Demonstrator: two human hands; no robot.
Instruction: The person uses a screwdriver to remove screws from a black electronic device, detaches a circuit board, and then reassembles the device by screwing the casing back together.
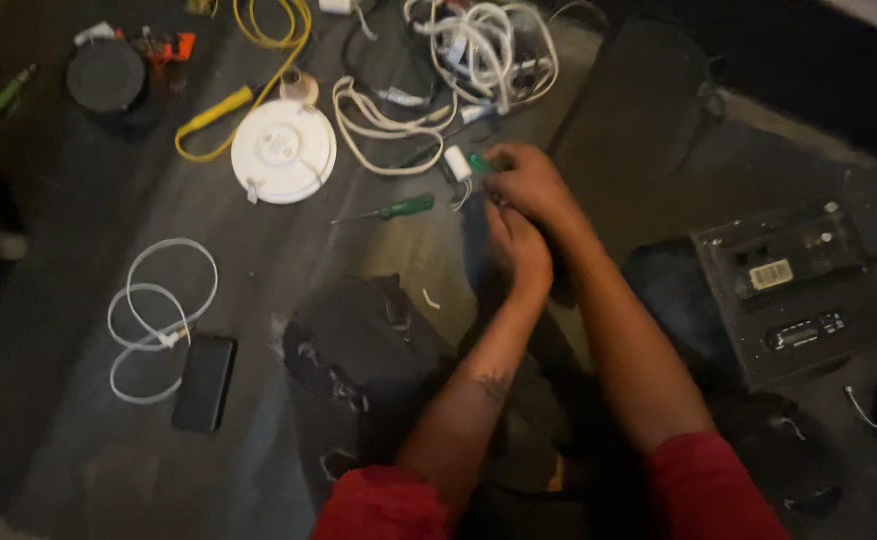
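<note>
Where the dark floor point(258, 300) spreads under us, we see a black box point(793, 290) on the right, a white disc point(283, 150), a phone point(204, 382) and a green screwdriver point(395, 209). Our right hand point(530, 185) pinches a small white-and-green part point(466, 163); our left hand point(518, 245) curls just below, grip unclear.

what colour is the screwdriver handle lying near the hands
Green: the screwdriver handle shows best in the head view.
</note>
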